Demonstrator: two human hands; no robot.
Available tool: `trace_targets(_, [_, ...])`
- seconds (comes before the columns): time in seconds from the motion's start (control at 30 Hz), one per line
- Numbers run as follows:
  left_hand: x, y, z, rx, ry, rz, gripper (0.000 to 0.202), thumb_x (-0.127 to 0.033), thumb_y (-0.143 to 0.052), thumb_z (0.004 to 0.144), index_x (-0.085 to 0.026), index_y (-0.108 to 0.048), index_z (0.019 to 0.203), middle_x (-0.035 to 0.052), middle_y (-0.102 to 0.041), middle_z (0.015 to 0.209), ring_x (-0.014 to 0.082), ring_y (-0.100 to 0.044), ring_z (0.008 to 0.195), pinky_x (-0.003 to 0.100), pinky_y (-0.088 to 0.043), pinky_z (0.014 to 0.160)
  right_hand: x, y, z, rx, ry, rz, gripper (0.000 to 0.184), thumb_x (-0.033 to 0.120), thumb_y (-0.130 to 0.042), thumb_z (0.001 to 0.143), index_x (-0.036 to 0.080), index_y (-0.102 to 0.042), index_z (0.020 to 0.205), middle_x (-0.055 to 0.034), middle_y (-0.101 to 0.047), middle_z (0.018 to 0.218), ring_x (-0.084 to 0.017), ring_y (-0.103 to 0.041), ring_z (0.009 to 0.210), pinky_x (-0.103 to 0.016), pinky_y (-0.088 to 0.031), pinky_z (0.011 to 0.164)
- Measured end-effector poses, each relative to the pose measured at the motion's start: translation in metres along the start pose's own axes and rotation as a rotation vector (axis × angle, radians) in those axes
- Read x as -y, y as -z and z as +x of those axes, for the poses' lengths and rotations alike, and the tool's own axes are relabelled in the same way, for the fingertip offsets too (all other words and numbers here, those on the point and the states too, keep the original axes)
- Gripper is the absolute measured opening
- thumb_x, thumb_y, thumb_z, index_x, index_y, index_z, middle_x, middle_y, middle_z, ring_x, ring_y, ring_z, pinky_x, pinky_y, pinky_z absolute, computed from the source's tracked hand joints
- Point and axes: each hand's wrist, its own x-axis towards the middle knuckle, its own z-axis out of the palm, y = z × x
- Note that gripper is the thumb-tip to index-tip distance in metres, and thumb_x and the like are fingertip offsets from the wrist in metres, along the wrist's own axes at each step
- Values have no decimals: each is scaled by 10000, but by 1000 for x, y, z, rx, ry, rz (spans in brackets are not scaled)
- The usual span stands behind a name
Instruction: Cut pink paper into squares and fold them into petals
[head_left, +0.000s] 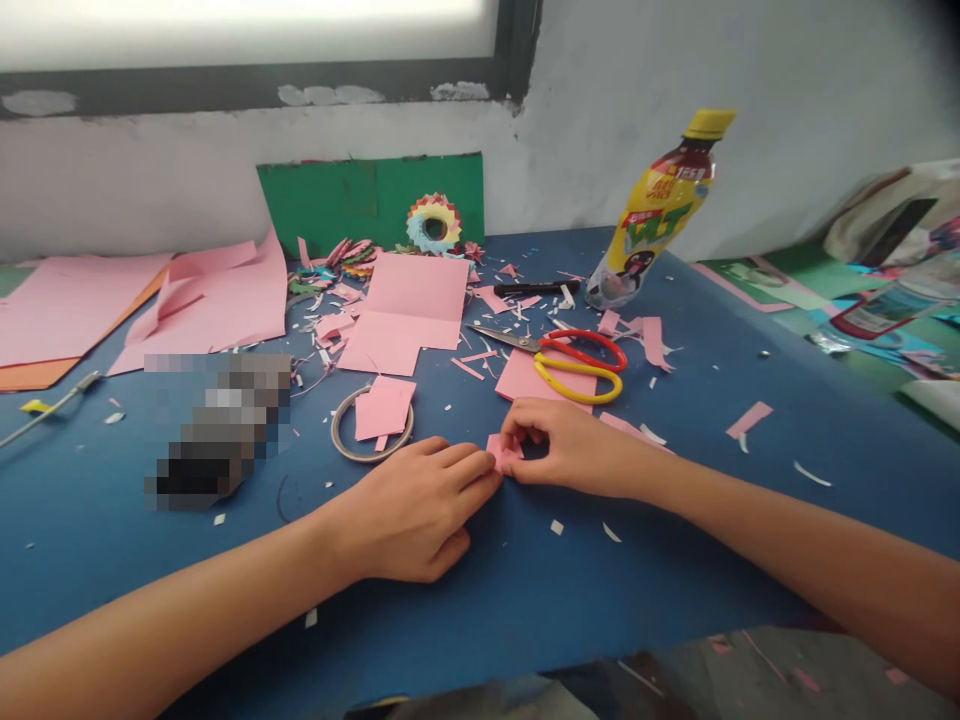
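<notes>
A small folded piece of pink paper point(496, 452) is between my hands, low over the blue table. My right hand point(574, 447) pinches its right side, thumb and forefinger curved into a ring. My left hand point(420, 508) meets the paper's left edge with its fingers bent and pressed together; its thumb is tucked below, and the fingertips partly hide the paper. Just beyond my right hand, scissors point(559, 358) with one red and one yellow handle lie on a pink sheet point(517, 380). A tape roll point(337, 430) with pink squares point(384, 408) on it lies past my left hand.
A tilted-looking yellow-labelled bottle point(649, 235) stands at the back right, near a black pen point(536, 288). Against the wall lean a green board point(330, 205) and a colourful paper ring point(434, 222). Large pink sheets point(225, 290) and a pixelated object point(221, 430) lie left. Paper scraps are scattered about.
</notes>
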Motion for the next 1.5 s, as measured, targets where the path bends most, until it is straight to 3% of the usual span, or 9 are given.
trace_targets(0.43, [4,1,-6,-40,-35,-109,426,-137,-452,674,-122,-519,1095,121,-560,1138,248,-520,1021,366,-411,910,-9,7,4,65,-57,10,144,122,-587,610,158,-611,748,8,-557,719,-97,-451,631,-222,-396,579])
trace_targets(0.8, [13,7,-9,-42,-92,-197,397,-115,-452,645,-119,-591,1017,112,-570,1176,234,-517,1076,346,-422,938,-11,20,8,194,-70,60,217,93,-553,630,148,-649,817,5,-524,707,-98,-450,638,-205,-394,563])
trace_targets(0.93, [13,7,-8,-78,-82,-203,401,-121,-451,680,-114,-588,1057,106,-592,1162,218,-547,1043,331,-435,927,-9,21,6,223,-72,67,204,135,-501,721,151,-638,872,-18,-563,763,-102,-485,644,-220,-406,580])
trace_targets(1.07, [11,4,-6,-99,-73,-134,399,-152,-419,765,-115,-571,1133,103,-598,1173,231,-566,1030,362,-461,890,-7,12,4,101,-65,6,223,355,-606,731,150,-617,819,-10,-555,715,-111,-476,633,-229,-388,558])
trace_targets(1.2, [10,4,-6,-123,-89,-141,324,-181,-429,789,-142,-631,1039,89,-616,1157,235,-582,1023,360,-478,861,-8,6,3,37,-9,-60,222,318,-694,660,153,-595,770,1,-546,710,-106,-463,639,-222,-375,564])
trace_targets(1.33, [12,4,-1,-150,4,-255,247,-226,-429,849,-155,-651,931,73,-668,1031,187,-623,923,291,-487,821,-7,6,3,79,-44,-29,127,243,-642,711,156,-599,793,-3,-561,733,-105,-476,637,-220,-373,558])
trace_targets(1.5, [18,3,18,-148,194,-296,227,-264,-440,883,-155,-628,949,60,-643,887,164,-621,778,257,-486,684,-4,7,1,88,-68,15,76,217,-622,719,159,-598,761,13,-552,681,-94,-455,586,-212,-349,521])
